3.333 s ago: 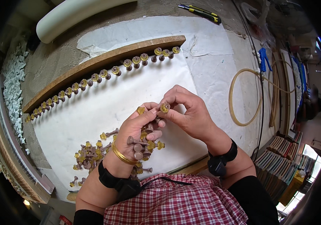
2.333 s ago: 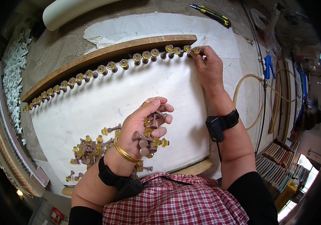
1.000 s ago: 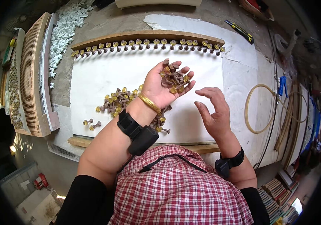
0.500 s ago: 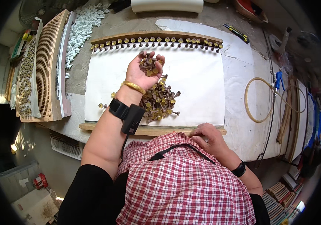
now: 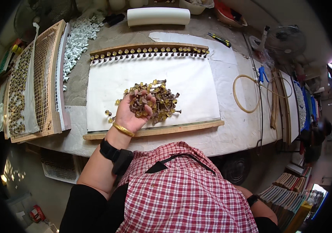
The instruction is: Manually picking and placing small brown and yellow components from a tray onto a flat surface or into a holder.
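Observation:
My left hand [image 5: 125, 118] is cupped palm up, fingers curled around a handful of small brown stemmed pieces with yellow heads [image 5: 138, 103]. It rests at the near-left side of a loose pile of the same pieces [image 5: 165, 101], which lies on a white sheet [image 5: 185, 77]. A few strays [image 5: 108, 113] sit to the left of the hand. Along the far edge, an evenly spaced row of these pieces [image 5: 150, 50] lines a wooden strip [image 5: 113, 48]. Of my right arm only the banded wrist [image 5: 252, 200] and forearm show; the red checked apron hides the hand.
A wooden bar [image 5: 189, 128] borders the sheet's near edge. Mesh-covered frames [image 5: 49, 77] and a heap of pale green pieces [image 5: 81, 37] stand left. A white roll [image 5: 158, 16] lies behind. To the right are a yellow-black cutter [image 5: 219, 39] and a coiled hose [image 5: 236, 93].
My left hand has come down nearer from above the pile, still cupping its handful. My right hand has dropped from the near edge out of sight. The view has shifted.

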Demonstrator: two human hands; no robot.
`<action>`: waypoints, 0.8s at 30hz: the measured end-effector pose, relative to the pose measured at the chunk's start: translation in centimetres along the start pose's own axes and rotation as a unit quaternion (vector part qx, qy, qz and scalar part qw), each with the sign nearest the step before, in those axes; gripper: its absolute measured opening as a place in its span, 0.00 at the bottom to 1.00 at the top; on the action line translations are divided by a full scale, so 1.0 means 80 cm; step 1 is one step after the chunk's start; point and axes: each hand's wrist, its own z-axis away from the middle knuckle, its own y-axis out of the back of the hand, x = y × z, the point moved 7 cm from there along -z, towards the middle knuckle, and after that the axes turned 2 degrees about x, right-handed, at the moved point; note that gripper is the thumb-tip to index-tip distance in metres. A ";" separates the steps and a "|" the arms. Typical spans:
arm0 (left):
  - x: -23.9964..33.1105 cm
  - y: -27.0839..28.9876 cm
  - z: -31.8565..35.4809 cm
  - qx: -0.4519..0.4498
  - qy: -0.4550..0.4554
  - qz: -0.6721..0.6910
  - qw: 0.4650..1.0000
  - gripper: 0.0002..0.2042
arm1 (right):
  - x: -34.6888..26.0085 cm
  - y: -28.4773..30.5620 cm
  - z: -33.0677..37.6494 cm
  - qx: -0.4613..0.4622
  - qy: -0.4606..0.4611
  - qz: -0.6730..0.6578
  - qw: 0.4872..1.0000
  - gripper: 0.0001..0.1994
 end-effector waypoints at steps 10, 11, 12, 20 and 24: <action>0.027 0.039 0.076 0.052 -0.005 -0.042 0.998 0.12 | 0.115 -0.124 0.051 -0.128 -0.192 -0.290 0.929 0.12; 0.030 0.040 0.082 0.050 0.000 -0.044 0.998 0.12 | 0.122 -0.137 0.056 -0.139 -0.209 -0.319 0.914 0.13; 0.035 0.041 0.087 0.055 0.000 -0.036 0.998 0.12 | 0.130 -0.149 0.060 -0.149 -0.225 -0.348 0.898 0.13; 0.068 0.061 0.126 0.056 0.030 -0.036 0.997 0.11 | 0.040 -0.185 0.074 -0.137 -0.215 -0.401 0.880 0.23; 0.083 0.077 0.144 0.051 0.024 -0.051 0.997 0.11 | -0.099 -0.177 0.075 -0.041 -0.086 -0.480 0.872 0.29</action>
